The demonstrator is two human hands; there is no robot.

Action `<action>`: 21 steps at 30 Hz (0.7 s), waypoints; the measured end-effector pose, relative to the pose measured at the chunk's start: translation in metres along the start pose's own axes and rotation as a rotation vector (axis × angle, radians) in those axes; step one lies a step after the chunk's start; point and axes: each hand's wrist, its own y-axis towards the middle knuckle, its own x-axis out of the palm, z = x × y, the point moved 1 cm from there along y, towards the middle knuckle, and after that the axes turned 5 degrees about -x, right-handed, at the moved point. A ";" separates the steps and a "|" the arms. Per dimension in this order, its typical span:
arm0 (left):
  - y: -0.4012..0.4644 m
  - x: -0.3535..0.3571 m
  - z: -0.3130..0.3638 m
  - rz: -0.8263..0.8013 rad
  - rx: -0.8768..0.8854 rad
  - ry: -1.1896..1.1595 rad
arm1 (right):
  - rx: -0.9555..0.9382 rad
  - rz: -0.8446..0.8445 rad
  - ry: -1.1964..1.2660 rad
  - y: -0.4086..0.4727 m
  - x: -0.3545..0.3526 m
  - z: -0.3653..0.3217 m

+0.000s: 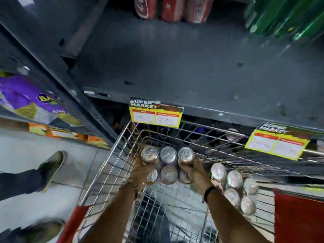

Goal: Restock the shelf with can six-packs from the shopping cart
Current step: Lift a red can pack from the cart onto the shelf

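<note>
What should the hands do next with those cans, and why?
Probably lift the six-pack up out of the cart and toward the shelf. The left hand and right hand already grip its two sides, and the shelf just ahead has bare room in front of the red cans.

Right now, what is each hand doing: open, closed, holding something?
Left hand: closed on the left side of the six-pack over the cart.
Right hand: closed on the same six-pack's right side.
</note>
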 end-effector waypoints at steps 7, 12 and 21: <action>-0.067 -0.012 0.022 -0.163 -0.110 -0.044 | -0.133 0.081 -0.161 -0.078 -0.013 -0.033; -0.154 -0.020 0.078 -0.330 -0.020 -0.017 | -0.299 0.134 -0.333 -0.156 -0.044 -0.093; -0.267 -0.041 0.220 -0.601 0.297 -0.167 | -0.613 0.259 -0.515 -0.230 -0.089 -0.238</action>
